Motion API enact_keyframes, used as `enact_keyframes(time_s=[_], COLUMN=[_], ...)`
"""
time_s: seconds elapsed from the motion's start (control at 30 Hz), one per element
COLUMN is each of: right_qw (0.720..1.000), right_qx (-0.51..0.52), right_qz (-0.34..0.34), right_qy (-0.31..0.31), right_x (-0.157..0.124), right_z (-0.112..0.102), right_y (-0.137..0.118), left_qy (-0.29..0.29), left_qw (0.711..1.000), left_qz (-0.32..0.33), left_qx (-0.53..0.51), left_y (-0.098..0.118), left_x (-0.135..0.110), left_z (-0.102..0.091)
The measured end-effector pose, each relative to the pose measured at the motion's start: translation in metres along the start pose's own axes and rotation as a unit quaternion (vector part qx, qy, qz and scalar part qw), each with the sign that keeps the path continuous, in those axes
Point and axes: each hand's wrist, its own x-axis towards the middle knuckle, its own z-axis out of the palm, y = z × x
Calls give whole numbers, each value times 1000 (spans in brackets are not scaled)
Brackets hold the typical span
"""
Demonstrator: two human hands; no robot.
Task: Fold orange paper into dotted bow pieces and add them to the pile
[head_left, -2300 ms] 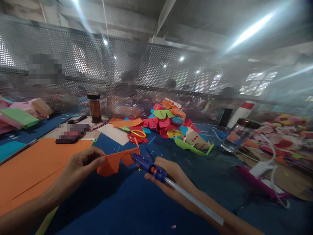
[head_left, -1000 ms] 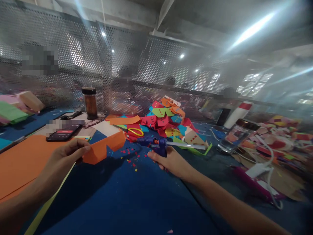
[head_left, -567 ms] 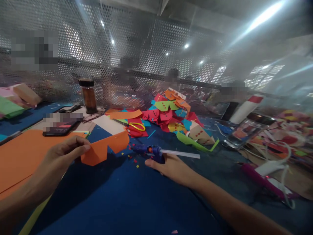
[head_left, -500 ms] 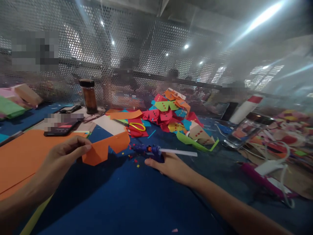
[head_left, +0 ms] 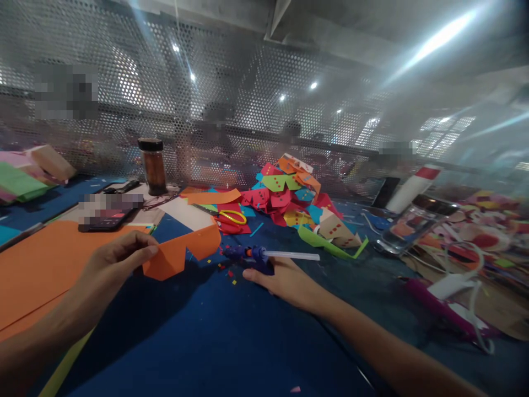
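Orange paper cut-out (head_left: 167, 262) is pinched at its left end between the thumb and fingers of the left hand (head_left: 124, 256), its notched edge facing down above the blue tabletop (head_left: 198, 342). The right hand (head_left: 285, 281) is closed round the handle of a blue glue gun (head_left: 238, 252), thumb extended, other fingers mostly hidden; the nozzle points toward the cut-out, just apart from it. A clear glue stick (head_left: 295, 256) juts from the back. Beyond lie yellow-handled scissors (head_left: 233, 216) and a heap of dotted paper shapes (head_left: 281, 196). Orange sheets (head_left: 37, 264) lie by the left forearm, a phone (head_left: 105, 221) behind them.
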Motion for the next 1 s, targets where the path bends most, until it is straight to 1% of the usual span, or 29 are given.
enact_keyframes(time_s=[0.17, 0.47, 0.77, 1.0], right_qw=[999, 1000, 1000, 999], right_qx=[-10, -16, -10, -1], right_qz=[40, 12, 22, 46], right_qy=[-24, -22, -15, -18], right_x=[1, 2, 1, 1], right_z=[-1, -3, -1, -1], right_y=[-3, -7, -5, -7], left_qy=[14, -8, 1, -16], left_qw=[1000, 1000, 1000, 1000], left_qz=[10, 27, 17, 9], left_qx=[10, 4, -6, -17], left_y=[0, -5, -2, -8], left_x=[2, 4, 3, 5], left_z=[1, -2, 1, -1])
